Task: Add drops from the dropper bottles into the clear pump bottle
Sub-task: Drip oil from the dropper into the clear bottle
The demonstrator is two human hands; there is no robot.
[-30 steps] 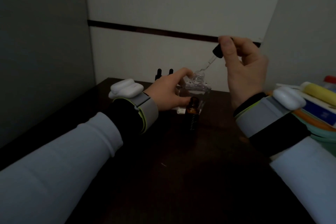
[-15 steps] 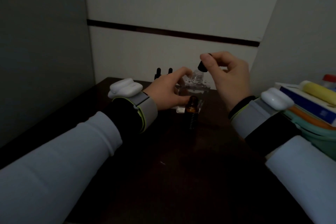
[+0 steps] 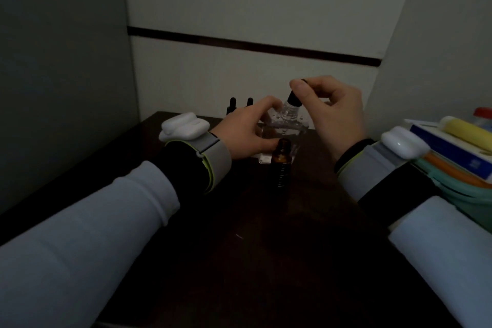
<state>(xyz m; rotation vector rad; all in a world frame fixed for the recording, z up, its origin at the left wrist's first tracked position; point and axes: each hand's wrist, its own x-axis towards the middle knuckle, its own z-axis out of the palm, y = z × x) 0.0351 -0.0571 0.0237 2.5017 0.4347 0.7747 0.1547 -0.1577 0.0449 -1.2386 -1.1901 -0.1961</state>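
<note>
The clear bottle (image 3: 288,114) stands at the back of the dark table (image 3: 239,247). The left hand (image 3: 245,132) grips it, fingers curled over its far shoulder and thumb on the near side. The right hand (image 3: 335,114) pinches the black dropper (image 3: 293,99) between thumb and forefinger, directly above the bottle's open neck, with the other fingers curled. An uncapped brown bottle (image 3: 281,153) stands just in front, near the left thumb. Two black dropper tops (image 3: 233,104) show behind the left hand.
</note>
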